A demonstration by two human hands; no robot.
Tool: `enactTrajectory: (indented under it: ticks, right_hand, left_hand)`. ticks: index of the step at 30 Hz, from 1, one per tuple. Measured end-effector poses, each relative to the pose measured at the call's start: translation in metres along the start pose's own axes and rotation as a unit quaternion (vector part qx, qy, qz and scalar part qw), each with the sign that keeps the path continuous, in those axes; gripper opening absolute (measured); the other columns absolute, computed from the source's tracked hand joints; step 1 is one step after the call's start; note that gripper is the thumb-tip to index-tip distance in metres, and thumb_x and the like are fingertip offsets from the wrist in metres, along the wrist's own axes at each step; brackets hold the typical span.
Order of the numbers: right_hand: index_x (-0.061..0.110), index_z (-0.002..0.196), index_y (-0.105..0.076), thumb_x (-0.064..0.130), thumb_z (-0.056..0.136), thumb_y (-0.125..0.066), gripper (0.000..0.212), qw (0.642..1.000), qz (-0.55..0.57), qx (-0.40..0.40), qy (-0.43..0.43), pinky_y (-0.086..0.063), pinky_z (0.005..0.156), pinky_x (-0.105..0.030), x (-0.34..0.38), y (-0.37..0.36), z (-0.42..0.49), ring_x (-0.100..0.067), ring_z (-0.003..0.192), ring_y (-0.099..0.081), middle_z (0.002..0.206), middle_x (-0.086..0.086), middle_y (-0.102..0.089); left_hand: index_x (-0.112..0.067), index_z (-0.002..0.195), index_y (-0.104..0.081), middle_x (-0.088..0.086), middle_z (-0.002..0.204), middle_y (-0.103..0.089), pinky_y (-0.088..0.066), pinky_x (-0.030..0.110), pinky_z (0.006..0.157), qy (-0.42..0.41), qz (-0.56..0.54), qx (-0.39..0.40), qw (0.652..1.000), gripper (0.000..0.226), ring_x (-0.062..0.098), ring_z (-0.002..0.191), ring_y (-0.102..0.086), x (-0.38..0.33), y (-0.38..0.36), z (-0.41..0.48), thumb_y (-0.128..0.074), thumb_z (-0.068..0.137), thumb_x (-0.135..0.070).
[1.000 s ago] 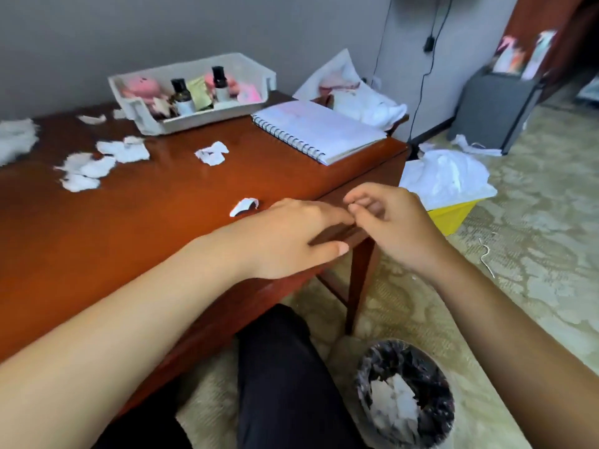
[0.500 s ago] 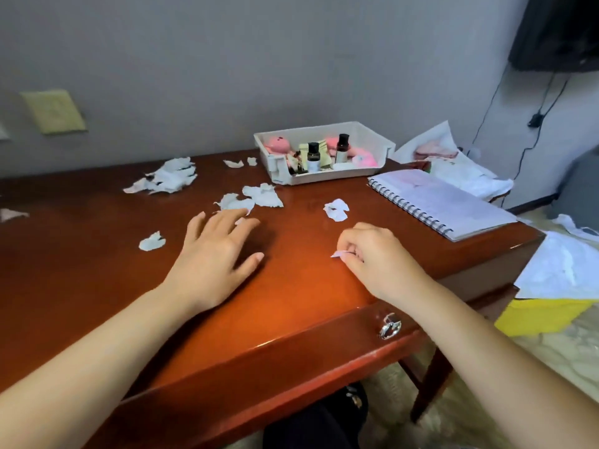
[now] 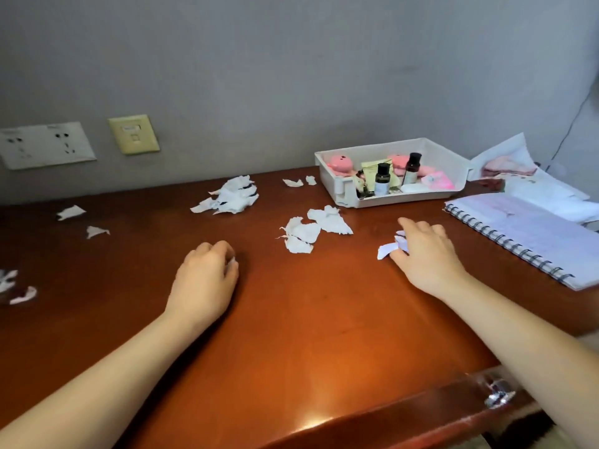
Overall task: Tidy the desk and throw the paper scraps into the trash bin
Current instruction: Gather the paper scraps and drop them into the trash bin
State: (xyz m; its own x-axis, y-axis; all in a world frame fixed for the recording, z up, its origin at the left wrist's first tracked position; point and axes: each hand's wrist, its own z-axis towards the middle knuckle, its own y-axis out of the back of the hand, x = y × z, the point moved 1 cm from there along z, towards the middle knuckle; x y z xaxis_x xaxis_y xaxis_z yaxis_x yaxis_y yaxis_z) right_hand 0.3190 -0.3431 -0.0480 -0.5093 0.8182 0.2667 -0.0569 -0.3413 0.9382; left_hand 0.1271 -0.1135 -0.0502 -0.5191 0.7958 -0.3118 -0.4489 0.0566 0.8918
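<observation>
Torn white paper scraps lie scattered over the red-brown desk [image 3: 324, 319]. One cluster [image 3: 311, 230] sits mid-desk between my hands, a larger pile [image 3: 231, 196] lies farther back, and small bits [image 3: 69, 212] dot the left side. My right hand [image 3: 424, 254] holds a white scrap [image 3: 389, 249] in its curled fingers, right of the middle cluster. My left hand [image 3: 207, 273] rests on the desk with fingers curled over a small white scrap at its fingertips. The trash bin is out of view.
A white tray [image 3: 343, 189] with small bottles and pink items stands at the back right. A spiral notebook [image 3: 534, 234] lies at the right edge, loose papers [image 3: 518, 170] behind it. Wall sockets [image 3: 45, 144] are at back left. A drawer knob [image 3: 497, 392] shows at the front.
The view rose from the bin and floor to the desk top. My right hand moved farther back with a scrap. My left hand went from flat to curled over a small scrap.
</observation>
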Motion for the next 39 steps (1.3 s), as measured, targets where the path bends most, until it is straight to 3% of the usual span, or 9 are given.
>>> enactTrajectory:
  ticks: [5, 9, 13, 16, 20, 24, 30, 36, 39]
  right_hand:
    - [0.01, 0.124, -0.057, -0.002, 0.089, -0.045, 0.039, 0.991, 0.1, 0.001, 0.092, -0.039, 0.095, -0.035, 0.024, -0.011, 0.016, -0.027, 0.113, -0.045, 0.122, -0.012, -0.053]
    - [0.009, 0.121, -0.06, -0.008, 0.086, -0.042, 0.043, 0.981, 0.14, 0.015, 0.13, -0.038, 0.09, -0.026, 0.046, -0.021, 0.03, -0.025, 0.113, -0.048, 0.118, -0.01, -0.055]
    - [0.013, 0.131, -0.053, -0.006, 0.088, -0.046, 0.047, 0.968, 0.218, 0.005, 0.123, -0.035, 0.091, -0.017, 0.062, -0.028, 0.048, -0.021, 0.119, -0.05, 0.129, -0.007, -0.053]
    - [0.015, 0.132, -0.052, -0.003, 0.089, -0.047, 0.047, 0.95, 0.287, 0.01, 0.124, -0.043, 0.102, -0.027, 0.067, -0.029, 0.055, -0.016, 0.12, -0.051, 0.134, -0.005, -0.051]
    - [0.017, 0.129, -0.055, -0.004, 0.088, -0.041, 0.048, 0.931, 0.347, -0.007, 0.115, -0.039, 0.106, -0.029, 0.066, -0.027, 0.058, -0.013, 0.124, -0.046, 0.134, 0.001, -0.05]
    - [0.024, 0.139, -0.042, 0.026, 0.09, -0.055, 0.05, 0.956, 0.256, 0.018, 0.144, -0.025, 0.11, -0.028, 0.067, -0.034, 0.06, -0.015, 0.138, -0.027, 0.144, 0.005, -0.037]
    - [0.029, 0.15, -0.013, 0.051, 0.086, -0.056, 0.08, 0.969, 0.148, 0.08, 0.181, -0.015, 0.117, -0.036, 0.074, -0.042, 0.07, -0.015, 0.147, -0.004, 0.16, 0.005, -0.005]
    - [0.027, 0.151, -0.008, 0.055, 0.09, -0.045, 0.077, 0.978, 0.092, 0.089, 0.163, -0.015, 0.117, -0.039, 0.092, -0.053, 0.093, -0.024, 0.148, -0.005, 0.16, -0.004, -0.001]
    - [0.02, 0.151, -0.009, 0.048, 0.094, -0.043, 0.072, 0.98, 0.1, 0.083, 0.152, -0.017, 0.117, -0.037, 0.096, -0.056, 0.1, -0.024, 0.147, -0.012, 0.159, -0.007, -0.01]
  left_hand:
    - [-0.017, 0.093, -0.06, -0.002, 0.089, -0.055, -0.048, 0.033, 0.075, -0.107, -0.052, -0.014, 0.993, 0.009, 0.021, 0.082, -0.057, -0.013, -0.01, 0.018, -0.054, 0.091, -0.012]
    - [-0.016, 0.095, -0.062, -0.006, 0.088, -0.052, -0.043, 0.025, 0.072, -0.18, -0.085, -0.024, 0.98, 0.009, 0.013, 0.079, -0.051, -0.03, -0.021, 0.037, -0.054, 0.092, -0.012]
    - [-0.015, 0.096, -0.061, -0.004, 0.09, -0.053, -0.05, 0.033, 0.075, -0.2, -0.102, -0.023, 0.974, 0.009, 0.013, 0.081, -0.053, -0.044, -0.032, 0.055, -0.052, 0.093, -0.014]
    - [-0.019, 0.112, -0.056, -0.004, 0.108, -0.052, -0.046, 0.031, 0.089, -0.187, -0.096, -0.019, 0.977, 0.02, 0.014, 0.101, -0.052, -0.049, -0.037, 0.063, -0.053, 0.093, -0.026]
    - [-0.027, 0.14, -0.032, -0.006, 0.145, -0.03, -0.021, 0.033, 0.11, -0.148, -0.052, 0.055, 0.986, 0.065, 0.014, 0.135, -0.026, -0.047, -0.042, 0.072, -0.051, 0.085, -0.057]
    - [-0.034, 0.148, -0.017, -0.006, 0.158, -0.012, -0.009, 0.039, 0.116, -0.127, -0.039, 0.13, 0.983, 0.084, 0.015, 0.146, -0.008, -0.045, -0.048, 0.078, -0.053, 0.079, -0.065]
    - [-0.038, 0.145, -0.025, -0.007, 0.156, -0.022, -0.012, 0.037, 0.115, -0.112, -0.067, 0.099, 0.986, 0.067, 0.013, 0.144, -0.016, -0.033, -0.05, 0.094, -0.054, 0.086, -0.052]
    - [-0.035, 0.149, -0.016, -0.008, 0.157, -0.017, -0.009, 0.034, 0.117, -0.144, -0.066, 0.096, 0.983, 0.07, 0.011, 0.145, -0.012, -0.025, -0.053, 0.111, -0.051, 0.09, -0.048]
    - [-0.035, 0.149, -0.012, -0.009, 0.159, -0.011, -0.007, 0.033, 0.116, -0.165, -0.053, 0.12, 0.977, 0.061, 0.009, 0.146, -0.007, -0.026, -0.057, 0.12, -0.04, 0.096, -0.044]
